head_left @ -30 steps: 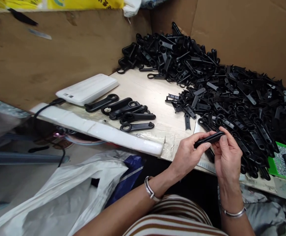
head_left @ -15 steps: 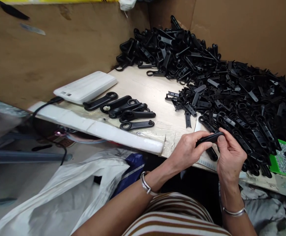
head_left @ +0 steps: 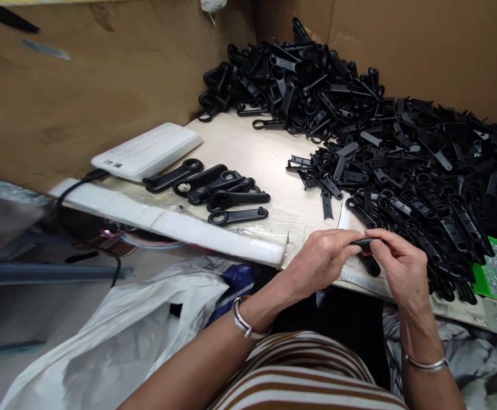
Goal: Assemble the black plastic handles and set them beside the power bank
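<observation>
Between my two hands is a small black plastic part, mostly covered by fingers. My left hand pinches its left end, and my right hand pinches its right end. Just below and behind it, another black part lies at the table's front edge. A large heap of black plastic parts spreads over the back and right of the table. Several ring-ended black handles lie together to the left of my hands.
A white flat box with a black cable stands at the left of the table. White foam lines the front edge. At the far right is a green tray of small metal pieces. Cardboard walls rise behind.
The held part has been tilted and now shows as a thinner, flatter shape. My right hand has turned and its wrist has moved slightly right. The view has shifted a little.
</observation>
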The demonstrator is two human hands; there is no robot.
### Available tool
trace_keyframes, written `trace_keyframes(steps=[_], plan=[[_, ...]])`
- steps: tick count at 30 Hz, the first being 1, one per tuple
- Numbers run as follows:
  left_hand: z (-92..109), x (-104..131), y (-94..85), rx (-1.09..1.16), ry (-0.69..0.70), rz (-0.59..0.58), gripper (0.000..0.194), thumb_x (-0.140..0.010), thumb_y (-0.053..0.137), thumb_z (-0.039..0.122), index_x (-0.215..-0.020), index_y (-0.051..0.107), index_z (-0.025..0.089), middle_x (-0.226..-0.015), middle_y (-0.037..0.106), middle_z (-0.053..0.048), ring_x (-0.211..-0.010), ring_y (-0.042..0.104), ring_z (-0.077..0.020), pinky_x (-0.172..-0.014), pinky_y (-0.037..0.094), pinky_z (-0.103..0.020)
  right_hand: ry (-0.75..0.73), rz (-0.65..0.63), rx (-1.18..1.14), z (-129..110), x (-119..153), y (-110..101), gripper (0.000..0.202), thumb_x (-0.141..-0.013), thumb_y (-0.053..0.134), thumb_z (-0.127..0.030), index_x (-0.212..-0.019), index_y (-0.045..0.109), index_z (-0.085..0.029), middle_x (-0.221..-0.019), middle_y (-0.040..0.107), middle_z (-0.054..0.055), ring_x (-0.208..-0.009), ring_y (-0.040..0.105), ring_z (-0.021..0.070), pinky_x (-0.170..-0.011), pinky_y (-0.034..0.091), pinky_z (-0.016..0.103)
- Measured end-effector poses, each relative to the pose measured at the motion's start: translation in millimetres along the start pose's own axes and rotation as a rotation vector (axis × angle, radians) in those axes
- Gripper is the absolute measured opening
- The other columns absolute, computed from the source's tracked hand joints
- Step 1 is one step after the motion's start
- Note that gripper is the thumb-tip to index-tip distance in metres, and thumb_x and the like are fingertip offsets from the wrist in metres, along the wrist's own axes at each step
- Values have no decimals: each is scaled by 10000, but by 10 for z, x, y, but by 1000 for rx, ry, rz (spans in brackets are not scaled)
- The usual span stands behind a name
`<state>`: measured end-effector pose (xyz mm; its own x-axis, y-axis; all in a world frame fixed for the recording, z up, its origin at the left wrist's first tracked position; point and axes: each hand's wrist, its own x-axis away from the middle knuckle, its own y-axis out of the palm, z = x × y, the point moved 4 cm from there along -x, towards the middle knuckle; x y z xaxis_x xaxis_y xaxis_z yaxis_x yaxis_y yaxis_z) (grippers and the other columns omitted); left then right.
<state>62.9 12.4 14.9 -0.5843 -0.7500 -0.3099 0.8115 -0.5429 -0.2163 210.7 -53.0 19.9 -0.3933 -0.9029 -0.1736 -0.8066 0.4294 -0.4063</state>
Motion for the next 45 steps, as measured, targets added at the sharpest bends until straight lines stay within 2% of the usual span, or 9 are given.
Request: trace_keyframes(steps=[12,18,22,26,31,34,37,40,45], plan=[[-60,4,-160,-192,-29,-24,165,-854,575,196,-896,734,209,-816,736,-29,-716,653,-173,-666,452,-236,11,-188,78,46,-178,120,296,-841,638,-418,-1021,726,-201,-638,697,-11,-576,673,162,-626,553,282],[-93,241,-622,-844,-40,105,239,-919,453,191,-936,691,174,-810,703,-82,-778,633,-230,-732,456,-329,-196,-33,599,3,81,-242,322,-899,576,-466,-1075,697,-226,-817,728,28,-640,670,169,-675,521,293],[-277,257,-895,-1239,-115,95,246,-890,454,148,-809,684,180,-859,701,-114,-853,600,-285,-725,428,-404,-331,-124,964,119,365,-174,392,-939,504,-506,-1147,646,-207,-1058,717,91,-809,697,218,-627,492,294],[-306,194,-1016,-1329,-199,111,222,-885,488,178,-810,696,184,-929,694,-132,-921,570,-322,-746,416,-458,-374,-43,986,213,414,-168,346,-975,464,-420,-1144,638,-172,-1044,720,114,-840,700,236,-683,512,321],[-13,163,-803,-792,-39,238,233,-918,518,263,-1019,694,150,-1148,663,-138,-1090,556,-291,-926,403,-436,-499,-144,665,-19,316,-184,220,-943,540,-238,-1135,646,-218,-1035,722,63,-884,676,211,-816,529,345],[-9,183,-488,-176,-109,-34,286,-921,523,364,-989,699,149,-985,697,-87,-932,621,-228,-851,451,-332,-607,-312,464,-244,227,-11,267,-930,530,-135,-1146,639,-246,-1058,717,42,-944,663,192,-843,528,335],[-138,279,-232,441,-374,-241,400,-900,527,473,-837,683,110,-711,653,-50,-632,581,-146,-639,445,-261,-545,-261,433,-301,-14,198,254,-923,543,-162,-1152,634,-224,-1033,712,52,-832,664,174,-773,536,314],[-259,351,-206,797,-538,-26,372,-796,679,469,-817,664,98,-731,656,-59,-602,575,-118,-593,426,-229,-374,-171,541,-213,-317,450,274,-890,606,-242,-1155,629,-177,-991,702,67,-735,649,179,-713,526,311],[-241,361,-253,996,-510,216,302,-770,736,367,-899,704,95,-850,691,-97,-731,633,-149,-699,462,-248,-245,-283,957,-143,-569,906,267,-906,512,-173,-1139,634,-127,-1070,675,161,-898,666,285,-732,496,350]])
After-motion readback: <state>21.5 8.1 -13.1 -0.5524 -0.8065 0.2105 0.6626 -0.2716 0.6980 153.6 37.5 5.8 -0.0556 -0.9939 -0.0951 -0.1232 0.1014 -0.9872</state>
